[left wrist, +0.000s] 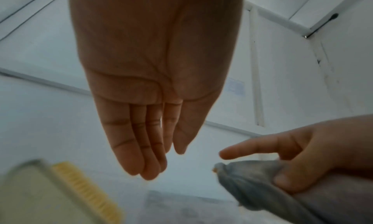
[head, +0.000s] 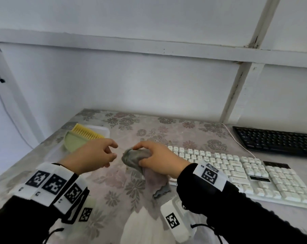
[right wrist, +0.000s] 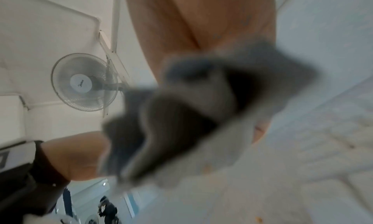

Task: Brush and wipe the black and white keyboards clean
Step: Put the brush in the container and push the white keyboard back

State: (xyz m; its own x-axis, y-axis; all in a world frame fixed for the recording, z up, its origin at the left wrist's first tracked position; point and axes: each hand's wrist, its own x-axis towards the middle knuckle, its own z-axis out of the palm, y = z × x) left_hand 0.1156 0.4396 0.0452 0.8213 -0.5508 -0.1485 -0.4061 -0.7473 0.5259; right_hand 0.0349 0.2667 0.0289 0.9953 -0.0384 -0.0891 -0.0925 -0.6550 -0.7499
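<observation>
My right hand [head: 149,156] grips a bunched grey cloth [head: 133,157] above the table, just left of the white keyboard [head: 246,175]. The cloth [left wrist: 252,184] hangs down below the fist, and in the right wrist view the cloth [right wrist: 191,115] fills the middle, blurred. My left hand [head: 103,154] hovers a little left of the cloth, fingers relaxed and holding nothing; the left wrist view shows its fingers [left wrist: 141,147] straight. The black keyboard [head: 276,140] lies at the far right. A yellow brush [head: 86,132] rests on a green dustpan [head: 73,140] behind my left hand.
The table wears a floral cover [head: 149,127] and stands against a white wall. A white cable [head: 237,143] runs between the two keyboards. A white tray [head: 103,130] sits under the brush. A wall fan [right wrist: 84,82] shows in the right wrist view.
</observation>
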